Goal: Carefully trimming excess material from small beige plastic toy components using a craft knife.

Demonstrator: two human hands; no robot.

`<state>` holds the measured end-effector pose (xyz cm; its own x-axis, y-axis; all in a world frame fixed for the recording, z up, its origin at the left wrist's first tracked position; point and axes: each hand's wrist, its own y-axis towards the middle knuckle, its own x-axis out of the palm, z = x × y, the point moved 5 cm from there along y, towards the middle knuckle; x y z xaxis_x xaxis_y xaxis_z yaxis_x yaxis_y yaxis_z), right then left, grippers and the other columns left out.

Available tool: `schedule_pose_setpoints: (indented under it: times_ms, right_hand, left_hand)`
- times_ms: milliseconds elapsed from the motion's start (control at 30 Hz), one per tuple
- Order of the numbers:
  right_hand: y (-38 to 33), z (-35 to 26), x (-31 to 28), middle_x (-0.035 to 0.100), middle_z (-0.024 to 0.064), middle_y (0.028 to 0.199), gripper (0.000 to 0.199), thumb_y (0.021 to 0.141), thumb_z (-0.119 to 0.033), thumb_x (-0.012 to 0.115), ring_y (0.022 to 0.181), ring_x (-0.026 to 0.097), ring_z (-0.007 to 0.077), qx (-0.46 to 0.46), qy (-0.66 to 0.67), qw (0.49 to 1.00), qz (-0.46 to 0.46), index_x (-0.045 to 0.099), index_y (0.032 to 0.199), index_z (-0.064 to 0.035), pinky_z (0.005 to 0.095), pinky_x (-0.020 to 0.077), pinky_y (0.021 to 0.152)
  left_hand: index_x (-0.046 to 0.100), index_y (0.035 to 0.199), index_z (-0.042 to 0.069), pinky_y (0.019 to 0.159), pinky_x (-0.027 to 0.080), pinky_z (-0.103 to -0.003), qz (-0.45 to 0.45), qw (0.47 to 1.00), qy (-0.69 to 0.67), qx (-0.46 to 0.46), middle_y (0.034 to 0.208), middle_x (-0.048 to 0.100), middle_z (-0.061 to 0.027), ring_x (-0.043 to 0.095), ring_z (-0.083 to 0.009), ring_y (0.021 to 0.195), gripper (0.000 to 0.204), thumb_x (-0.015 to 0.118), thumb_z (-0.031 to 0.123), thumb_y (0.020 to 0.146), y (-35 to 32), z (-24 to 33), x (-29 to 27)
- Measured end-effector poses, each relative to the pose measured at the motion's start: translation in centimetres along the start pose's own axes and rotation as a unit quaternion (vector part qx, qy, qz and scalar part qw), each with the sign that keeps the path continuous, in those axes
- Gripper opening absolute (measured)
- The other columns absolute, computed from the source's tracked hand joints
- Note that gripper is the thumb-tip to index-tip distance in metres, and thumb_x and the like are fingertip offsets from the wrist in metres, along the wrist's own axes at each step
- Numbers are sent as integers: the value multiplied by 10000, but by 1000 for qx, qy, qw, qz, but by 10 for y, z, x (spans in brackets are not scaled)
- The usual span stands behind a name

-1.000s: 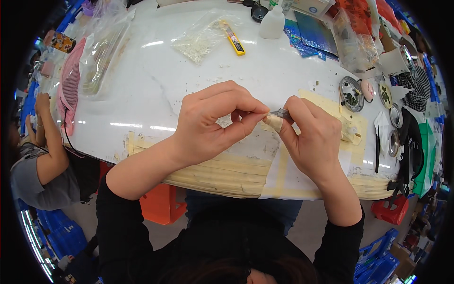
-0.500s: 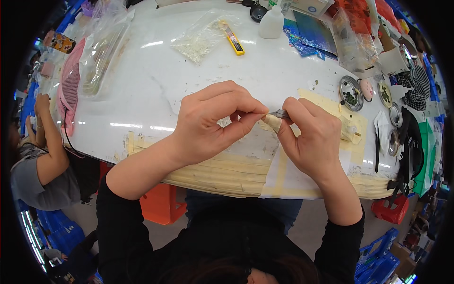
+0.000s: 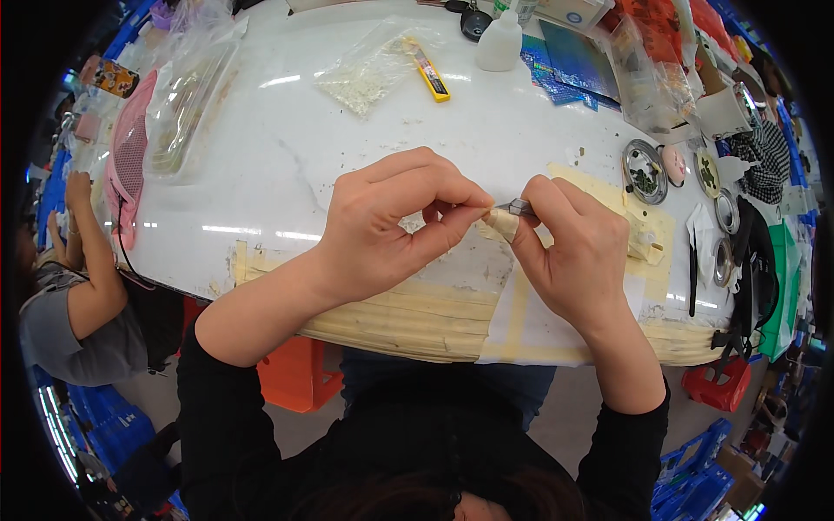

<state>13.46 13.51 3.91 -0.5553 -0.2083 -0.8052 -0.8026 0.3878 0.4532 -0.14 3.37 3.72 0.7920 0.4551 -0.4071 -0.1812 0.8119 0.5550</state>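
Observation:
Both my hands meet over the middle of the white table, fingertips nearly touching. My left hand (image 3: 382,217) is closed in a pinch of thumb and forefinger; whatever sits in that pinch is too small to make out. In my right hand (image 3: 569,247), a small grey metal blade (image 3: 519,207) is gripped between forefinger and thumb, its tip pointing at the left fingertips. Cream tape (image 3: 502,226) wraps the right thumb's end. Below the right hand lies a white sheet (image 3: 530,326) at the table's near edge.
Ahead lie a bag of small pale pieces (image 3: 356,87), a yellow box (image 3: 430,76) and a white bottle (image 3: 499,43). Metal dishes (image 3: 645,169), one holding dark green bits, and black tweezers (image 3: 692,269) are on the right. A pink mesh bag (image 3: 129,165) and another person (image 3: 91,304) are left.
The right hand and the blade have shifted very slightly, the blade turning a little. My left hand keeps its pinch in the same place.

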Motion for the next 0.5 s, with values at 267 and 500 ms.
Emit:
schedule_pose_setpoints:
  times_ms: [267, 500]
  right_hand:
    - [-1, 0, 1, 530, 57, 638, 184, 759, -85, 697, 523, 528, 227, 3, -13, 1000, -13, 515, 759, -61, 330, 387, 470]
    - [0, -2, 0, 502, 57, 625, 174, 746, -83, 694, 518, 518, 234, -4, -31, 999, -7, 521, 756, -66, 340, 382, 468]
  left_hand:
    - [708, 917, 3, 558, 447, -225, 5, 999, 32, 35, 781, 643, -59, 570, -111, 634, 192, 704, -100, 755, 1, 2, 0]
    - [716, 926, 5, 552, 452, -225, 6, 995, 64, 69, 792, 644, -58, 571, -106, 635, 213, 709, -107, 745, 0, 4, 0]
